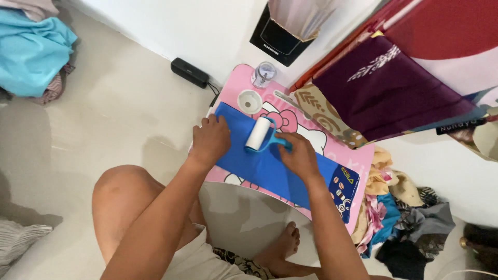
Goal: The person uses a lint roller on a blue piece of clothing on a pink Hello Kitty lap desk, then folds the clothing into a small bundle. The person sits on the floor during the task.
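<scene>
Right hand [300, 155] curled around the blue handle of a white roller [259, 133], fingers wrapped on it, roller lying on a blue cloth [270, 166] with its long axis pointing far-right. Left hand [210, 140] pressed flat, fingers together, on the cloth's left end, just left of the roller. Cloth spread lengthwise on a pink table [358, 155], a clear stretch running right toward the printed end

White lint roller [259, 133] lying on flat blue cloth [270, 166]

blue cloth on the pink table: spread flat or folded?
Spread flat: the blue cloth lies along the pink table, left hand pressing one end.
</scene>
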